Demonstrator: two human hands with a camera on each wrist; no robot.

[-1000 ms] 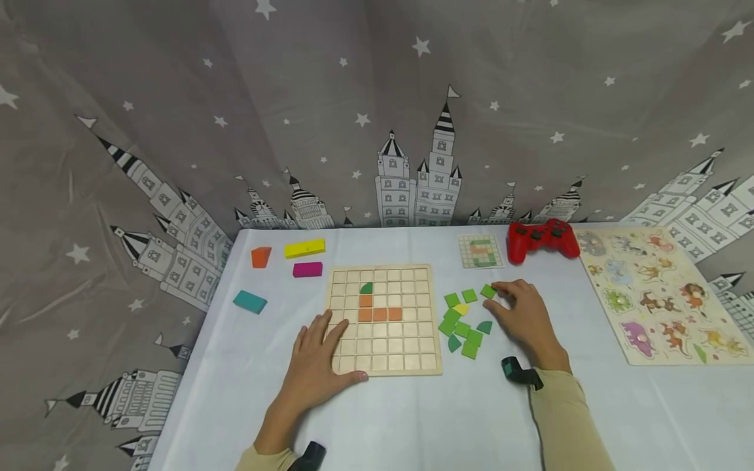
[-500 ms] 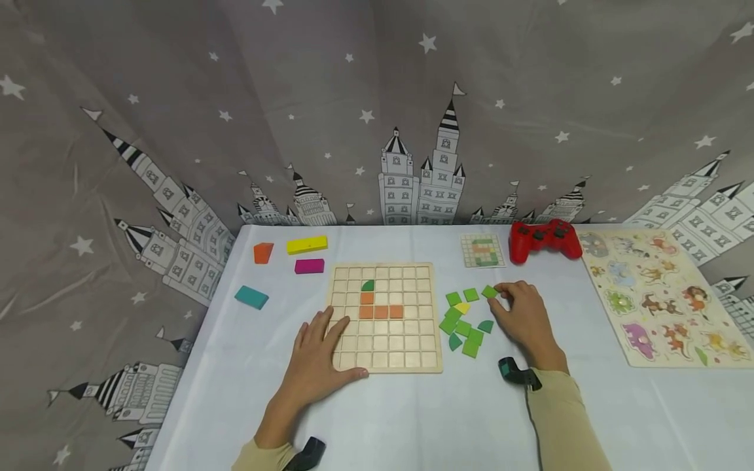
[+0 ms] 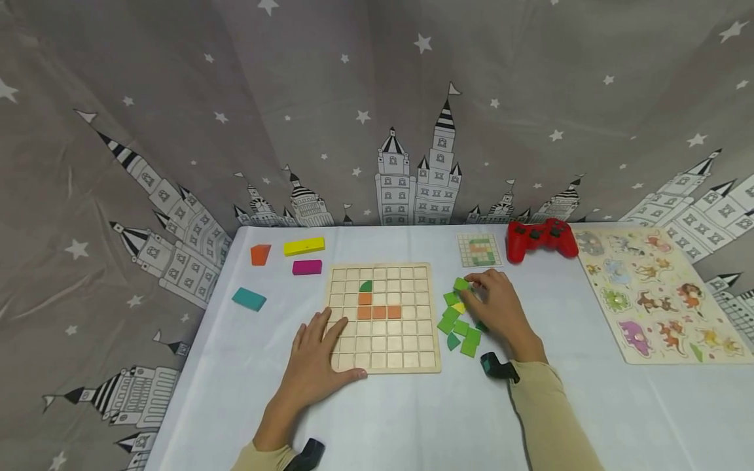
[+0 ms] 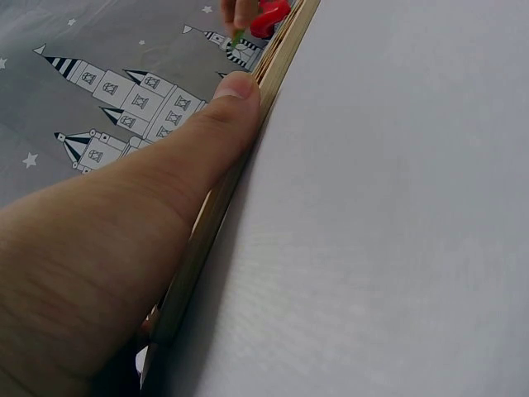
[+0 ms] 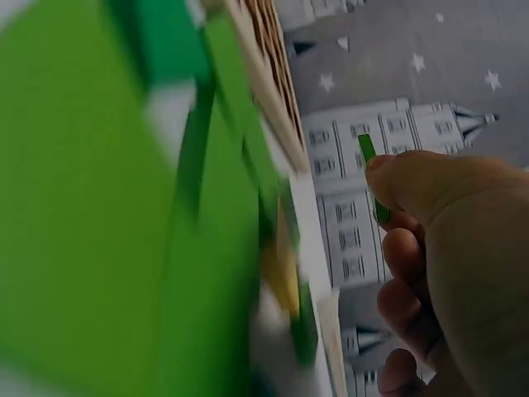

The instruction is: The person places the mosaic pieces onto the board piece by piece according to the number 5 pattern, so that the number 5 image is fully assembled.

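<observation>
A square wooden grid board (image 3: pixel 406 353) lies mid-table. Set in its cells are a dark green quarter-round tile (image 3: pixel 366 286) and several orange square tiles (image 3: pixel 379 313). My left hand (image 3: pixel 318 360) spreads over the board's near left corner, its thumb (image 4: pixel 223 116) lying along the front edge. Thumb and fingertips of my right hand (image 3: pixel 497 307) pinch a green square tile (image 5: pixel 368 149), raised over the loose pile right of the board. That pile has several green squares (image 3: pixel 461 328), a yellow tile (image 3: pixel 459 307) and a dark green quarter-round (image 3: pixel 453 341); my right hand hides part of it.
Behind the pile lies a small pattern card (image 3: pixel 465 255), beside a red game controller (image 3: pixel 540 240). An animal puzzle board (image 3: pixel 642 275) is at far right. Orange (image 3: pixel 260 254), yellow (image 3: pixel 304 246), magenta (image 3: pixel 307 267) and teal (image 3: pixel 249 299) blocks lie at left.
My right hand has lifted the green square tile off the pile's far right side and carried it left towards the board. The left hand stays in place on the board.
</observation>
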